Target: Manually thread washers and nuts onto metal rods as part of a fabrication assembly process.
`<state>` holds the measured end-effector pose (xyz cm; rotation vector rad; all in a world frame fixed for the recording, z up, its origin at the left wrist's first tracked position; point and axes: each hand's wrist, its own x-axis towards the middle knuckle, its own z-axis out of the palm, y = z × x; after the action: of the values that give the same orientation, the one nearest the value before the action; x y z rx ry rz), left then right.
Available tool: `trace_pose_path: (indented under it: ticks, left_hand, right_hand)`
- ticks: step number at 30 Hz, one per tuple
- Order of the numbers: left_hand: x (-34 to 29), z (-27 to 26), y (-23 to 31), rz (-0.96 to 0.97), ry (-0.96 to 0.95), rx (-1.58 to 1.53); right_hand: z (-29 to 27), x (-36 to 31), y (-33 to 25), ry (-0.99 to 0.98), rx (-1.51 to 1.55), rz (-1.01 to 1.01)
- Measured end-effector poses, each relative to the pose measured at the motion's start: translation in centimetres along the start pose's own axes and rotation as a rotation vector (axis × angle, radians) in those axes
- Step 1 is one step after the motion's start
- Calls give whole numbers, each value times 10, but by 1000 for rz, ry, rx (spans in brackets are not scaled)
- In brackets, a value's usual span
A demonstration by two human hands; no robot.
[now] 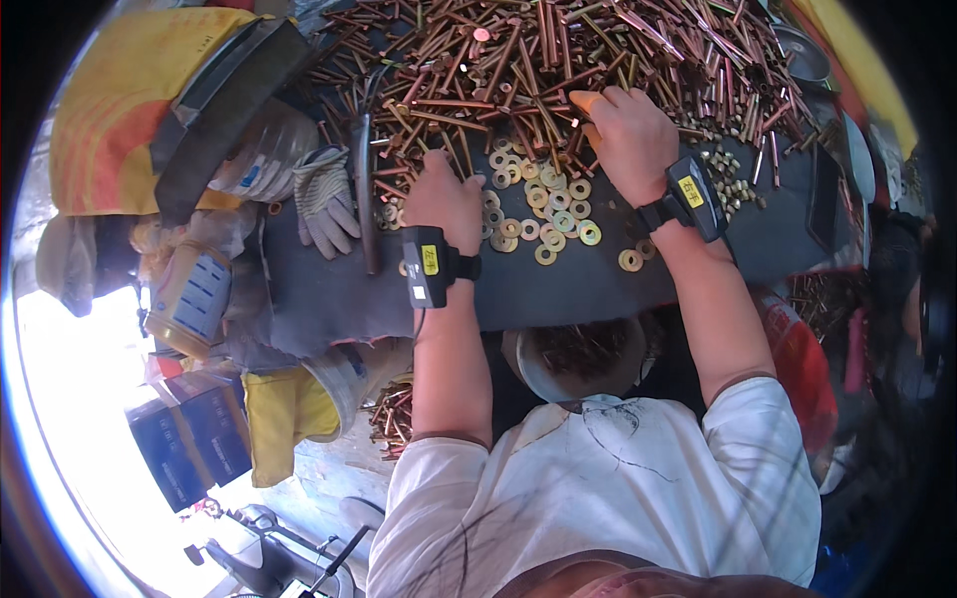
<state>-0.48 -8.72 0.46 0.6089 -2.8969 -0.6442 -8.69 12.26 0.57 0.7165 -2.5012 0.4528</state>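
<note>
A large heap of long copper-coloured bolts (508,60) covers the far side of a dark work surface (329,299). My left hand (444,199) is at the near edge of the heap, fingers curled down among bolts; what they hold is hidden. My right hand (633,140) bends over the heap further right, with orange covering on a fingertip. Its fingers are closed, and anything in them is too small to make out. Between the hands lies a spread of flat yellowish washers (543,204). Small metal nuts (733,184) are scattered right of my right wrist.
A striped work glove (324,204) lies left of a metal bar (366,199). A dark flat slab (823,194) rests at the right edge. Below the front edge stands a bucket (523,364). A plastic jug (189,294) and a blue box (194,434) are at left.
</note>
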Motion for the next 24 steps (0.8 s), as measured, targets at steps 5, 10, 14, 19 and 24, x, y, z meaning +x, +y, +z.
trace_pose_path:
  ticks: [5, 10, 14, 19, 24]
  left_hand:
    - [0, -10, -14, 12, 16, 27]
    - [2, -12, -19, -20, 387, -508]
    - [-1, -12, -9, -74, 161, -1091]
    - [-13, -1, 21, -89, -85, -1367]
    - [-23, 6, 44, -119, -251, -1419]
  right_hand:
    - [-31, 2, 21, -75, 141, 261]
    - [-64, -15, 73, -340, 754, 597]
    - [-76, -33, 81, -357, 464, 163]
    - [-70, -47, 41, -574, 13, -13]
    - [-57, -47, 49, -365, -97, -57]
